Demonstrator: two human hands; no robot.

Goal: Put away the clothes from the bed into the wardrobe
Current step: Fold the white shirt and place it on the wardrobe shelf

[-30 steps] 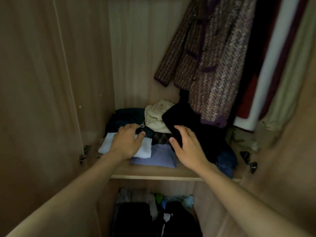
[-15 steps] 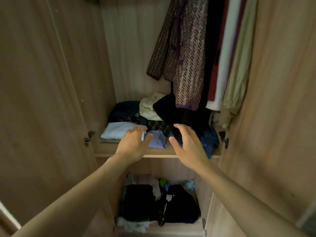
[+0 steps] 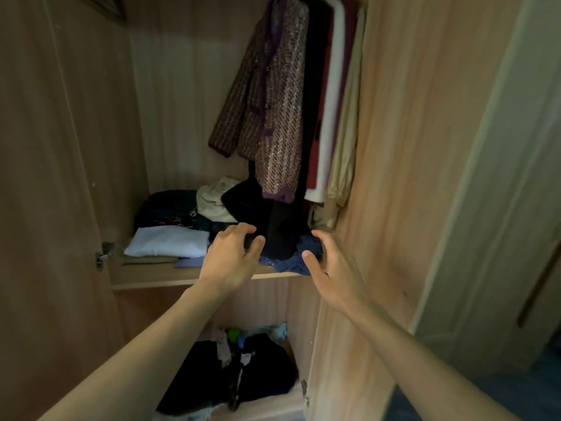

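Observation:
The open wardrobe has a middle shelf (image 3: 151,276) stacked with folded clothes: a white folded garment (image 3: 168,241) at the left, dark ones behind it, a cream one (image 3: 214,200), and a blue bundle (image 3: 291,261) at the shelf's right front. My left hand (image 3: 232,256) hovers at the shelf edge, fingers loosely curved and holding nothing. My right hand (image 3: 329,273) is just right of the blue bundle, fingers spread and empty. Both hands flank a dark hanging garment (image 3: 279,235).
A tweed jacket (image 3: 273,117) hangs with several other garments on the right. The lower compartment holds dark clothes (image 3: 230,375). The left door (image 3: 45,177) and right door (image 3: 394,147) stand open, with a hinge (image 3: 103,253) at the left.
Both hands have pulled back from the folded pile toward the shelf's front edge and shifted right. The view has backed away, showing more of the wardrobe.

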